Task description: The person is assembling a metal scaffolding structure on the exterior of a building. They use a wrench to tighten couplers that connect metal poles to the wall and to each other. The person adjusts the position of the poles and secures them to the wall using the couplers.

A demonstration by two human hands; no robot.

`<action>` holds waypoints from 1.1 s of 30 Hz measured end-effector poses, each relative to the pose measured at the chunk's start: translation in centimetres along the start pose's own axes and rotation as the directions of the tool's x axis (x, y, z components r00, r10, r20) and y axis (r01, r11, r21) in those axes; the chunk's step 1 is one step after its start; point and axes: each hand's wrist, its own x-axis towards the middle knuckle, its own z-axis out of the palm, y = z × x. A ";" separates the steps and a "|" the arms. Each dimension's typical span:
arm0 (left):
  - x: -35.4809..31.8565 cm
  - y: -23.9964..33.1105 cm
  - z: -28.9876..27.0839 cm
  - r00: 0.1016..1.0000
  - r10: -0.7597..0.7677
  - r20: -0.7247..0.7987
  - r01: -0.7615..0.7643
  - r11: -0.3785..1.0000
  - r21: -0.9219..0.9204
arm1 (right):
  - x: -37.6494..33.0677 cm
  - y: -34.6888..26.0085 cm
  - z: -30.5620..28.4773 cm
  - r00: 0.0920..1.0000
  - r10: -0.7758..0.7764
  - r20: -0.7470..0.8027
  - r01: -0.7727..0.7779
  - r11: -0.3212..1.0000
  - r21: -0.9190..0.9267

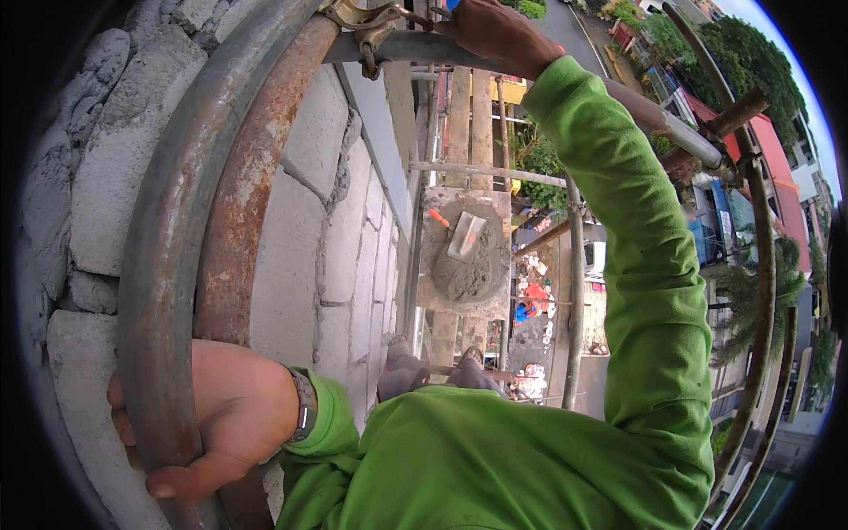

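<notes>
So the person in the green sleeves is hanging onto scaffolding way up above a street. Left hand [212,424] is wrapping around the grey upright pipe [168,238], fingers closed on it, thumb underneath, with a rusty pipe [234,221] running right beside that grey one on the wall side. Right hand [499,35] is reaching overhead and clamping on the horizontal pipe [654,119], which is leaving the grey upright near a metal coupler [362,22]. The block wall [318,247] is sitting just past the grey upright, mortar joints looking rough.

Far below the grey upright, a board platform [464,256] is carrying a pile of wet mortar [464,274] with a trowel [464,234] lying on it. Feet [433,367] are showing beneath that, exact footing hard to tell.

What's worrying me: all the weight seems to be riding on two grips and whatever the feet are on. Rusty, possibly damp pipe could let a palm slide, and I'd guess a loose coupler could let the horizontal pipe shift. Kicking the platform could also be sending mortar or the trowel down onto the street.
</notes>
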 end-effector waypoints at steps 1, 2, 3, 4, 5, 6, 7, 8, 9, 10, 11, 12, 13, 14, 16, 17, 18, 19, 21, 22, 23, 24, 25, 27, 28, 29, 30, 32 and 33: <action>0.0 0.0 -0.3 1.000 -0.005 0.030 0.006 0.999 -0.050 | -0.1 0.5 0.9 0.954 0.162 -0.252 -0.093 0.959 0.266; -0.2 -0.2 -0.6 0.998 -0.004 0.061 0.009 0.996 -0.084 | 0.5 0.2 0.3 0.968 0.223 -0.120 -0.170 0.924 0.343; -0.4 -0.3 -0.6 0.998 -0.028 0.064 0.033 0.996 -0.083 | 1.1 -0.2 -0.1 0.963 0.267 0.020 -0.252 0.878 0.408; -0.7 -0.4 -0.4 0.996 -0.051 0.069 0.056 0.995 -0.082 | 1.7 -0.8 -0.5 0.960 0.264 0.093 -0.277 0.845 0.457; -0.9 -0.3 -0.4 0.994 -0.075 0.075 0.080 0.994 -0.074 | 2.0 -1.6 -0.7 0.952 0.253 0.171 -0.305 0.808 0.505; -1.0 -0.3 -0.6 0.990 -0.090 0.108 0.098 0.993 -0.071 | 2.3 -2.1 -0.8 0.939 0.241 0.246 -0.340 0.768 0.543; -1.1 -0.3 -0.8 0.984 -0.105 0.141 0.116 0.991 -0.067 | 2.6 -1.9 0.1 0.960 0.229 0.160 -0.279 0.813 0.511; -1.3 -0.2 -0.8 0.976 -0.129 0.178 0.143 0.987 -0.072 | 2.3 -0.9 1.5 0.972 0.224 0.074 -0.233 0.854 0.466; -1.4 0.0 -0.4 0.976 -0.155 0.155 0.168 0.982 -0.081 | 2.1 -0.2 2.6 0.978 0.209 -0.012 -0.185 0.892 0.413; -1.6 0.3 -0.2 0.976 -0.174 0.129 0.186 0.979 -0.082 | 2.2 -0.3 3.3 0.974 0.218 -0.061 -0.172 0.887 0.428; -1.9 0.7 -0.1 0.974 -0.203 0.103 0.211 0.974 -0.079 | 2.1 -0.6 3.4 0.973 0.221 -0.072 -0.169 0.886 0.432; -2.0 1.0 0.3 0.969 -0.231 0.088 0.236 0.970 -0.054 | 2.1 -0.8 3.4 0.971 0.225 -0.083 -0.168 0.885 0.435; -2.2 1.4 0.7 0.964 -0.258 0.072 0.260 0.965 -0.030 | 2.1 -1.0 3.4 0.969 0.229 -0.094 -0.166 0.884 0.437; -2.3 1.8 1.0 0.956 -0.288 0.059 0.289 0.957 -0.008 | 2.1 -1.0 3.4 0.966 0.229 -0.117 -0.154 0.880 0.449; -2.6 2.3 0.9 0.945 -0.312 0.097 0.309 0.950 0.045 | 1.6 -0.9 3.5 0.953 0.281 -0.115 -0.188 0.842 0.505; -2.6 2.6 0.8 0.940 -0.321 0.118 0.314 0.947 0.072 | 1.5 -1.0 3.4 0.945 0.306 -0.114 -0.201 0.820 0.536; -2.6 3.0 0.9 0.919 -0.368 0.142 0.356 0.929 0.105 | 1.5 -1.0 3.3 0.944 0.317 -0.096 -0.217 0.811 0.543; -2.6 3.6 1.0 0.895 -0.414 0.165 0.394 0.908 0.140 | 1.5 -0.9 3.1 0.942 0.327 -0.078 -0.233 0.802 0.550; -2.5 4.5 0.2 0.822 -0.529 0.212 0.499 0.848 0.178 | 1.4 -0.2 3.1 0.934 0.345 -0.092 -0.236 0.789 0.567; -2.2 4.8 -1.1 0.772 -0.591 0.234 0.562 0.806 0.186 | 1.4 0.3 3.4 0.929 0.349 -0.124 -0.217 0.785 0.580; -2.2 5.3 -2.0 0.717 -0.651 0.251 0.620 0.759 0.200 | 1.5 0.2 3.5 0.925 0.349 -0.151 -0.197 0.780 0.595; -2.2 6.0 -2.2 0.648 -0.701 0.298 0.646 0.713 0.273 | 1.5 0.2 3.4 0.931 0.343 -0.128 -0.203 0.775 0.598; -2.1 6.8 -2.0 0.572 -0.748 0.337 0.663 0.663 0.347 | 1.6 0.2 3.4 0.936 0.336 -0.105 -0.210 0.771 0.601; -1.5 9.0 -1.0 0.304 -0.865 0.399 0.633 0.497 0.593 | 1.7 0.4 3.6 0.940 0.325 -0.102 -0.197 0.762 0.616; -0.9 10.3 -0.4 0.105 -0.914 0.391 0.556 0.380 0.739 | 1.6 0.8 4.2 0.938 0.324 -0.122 -0.184 0.764 0.619; -0.1 12.1 0.0 -0.043 -0.918 0.395 0.431 0.340 0.836 | 1.6 1.2 4.4 0.936 0.322 -0.144 -0.166 0.761 0.627; 0.6 13.6 0.1 -0.190 -0.900 0.391 0.287 0.330 0.899 | 1.4 1.3 4.4 0.932 0.331 -0.146 -0.173 0.762 0.624; 3.1 17.8 1.1 -0.275 -0.822 0.498 0.030 0.510 0.860 | 2.3 -0.7 3.4 0.938 0.306 -0.160 -0.134 0.748 0.650; 3.9 18.1 2.0 -0.326 -0.731 0.600 -0.039 0.644 0.764 | 1.6 0.4 3.6 0.934 0.330 -0.139 -0.161 0.735 0.659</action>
